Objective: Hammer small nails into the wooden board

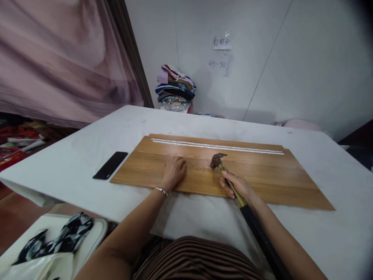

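Observation:
My right hand (237,184) is wrapped around the yellow and black handle of a claw hammer (217,160). The hammer's dark, rusty head is just over the wooden board (271,175), at the right end of a row of small nails (200,167). It is unclear whether head and board touch. At the left end of that row, my left hand (174,171) rests on the board with its fingers bent down and close together. Whatever its fingertips may hold is hidden. Two white measuring strips (218,147) run along the board's far side.
A white-covered table (70,155) carries the board and a black phone (110,165) beside its left edge. Folded clothes (176,87) are stacked beyond the table by the wall. At lower left, a patterned cloth (64,237) lies on a pale stool (97,233).

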Demonstrator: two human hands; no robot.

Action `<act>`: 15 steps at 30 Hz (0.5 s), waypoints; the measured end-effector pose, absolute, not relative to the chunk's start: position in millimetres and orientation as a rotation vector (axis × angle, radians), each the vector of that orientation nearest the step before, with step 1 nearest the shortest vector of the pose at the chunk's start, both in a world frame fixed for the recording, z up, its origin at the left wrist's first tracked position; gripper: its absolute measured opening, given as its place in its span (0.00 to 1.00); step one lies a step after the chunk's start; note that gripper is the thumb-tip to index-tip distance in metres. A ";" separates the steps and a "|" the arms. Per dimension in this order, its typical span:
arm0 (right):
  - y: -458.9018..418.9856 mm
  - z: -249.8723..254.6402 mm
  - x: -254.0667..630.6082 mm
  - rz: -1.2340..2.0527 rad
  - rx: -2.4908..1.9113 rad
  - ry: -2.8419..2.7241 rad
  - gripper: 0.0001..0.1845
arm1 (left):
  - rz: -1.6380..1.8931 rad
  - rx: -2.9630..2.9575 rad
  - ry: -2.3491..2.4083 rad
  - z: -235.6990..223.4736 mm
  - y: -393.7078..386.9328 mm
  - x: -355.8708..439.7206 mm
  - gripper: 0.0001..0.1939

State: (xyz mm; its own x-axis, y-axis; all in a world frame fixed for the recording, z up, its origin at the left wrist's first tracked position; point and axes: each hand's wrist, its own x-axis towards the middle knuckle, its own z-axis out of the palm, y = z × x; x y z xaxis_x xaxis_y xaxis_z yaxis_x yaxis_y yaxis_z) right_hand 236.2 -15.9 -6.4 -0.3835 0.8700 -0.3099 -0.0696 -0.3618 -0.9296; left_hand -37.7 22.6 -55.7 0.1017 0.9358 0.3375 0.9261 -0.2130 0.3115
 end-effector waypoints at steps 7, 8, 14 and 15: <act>-16.4 -6.0 235.9 1.814 -1.147 -1.187 0.25 | 0.739 2.320 1.954 -55.8 22.7 -37.0 0.10; -16.6 -6.0 235.9 1.817 -1.148 -1.191 0.25 | 0.738 2.323 1.954 -56.0 22.8 -37.1 0.10; -17.6 -5.8 236.6 1.812 -1.136 -1.177 0.24 | 0.755 2.316 1.943 -57.7 23.6 -38.0 0.11; -17.7 -6.2 236.6 1.815 -1.138 -1.181 0.25 | 0.759 2.314 1.941 -58.0 23.7 -38.1 0.11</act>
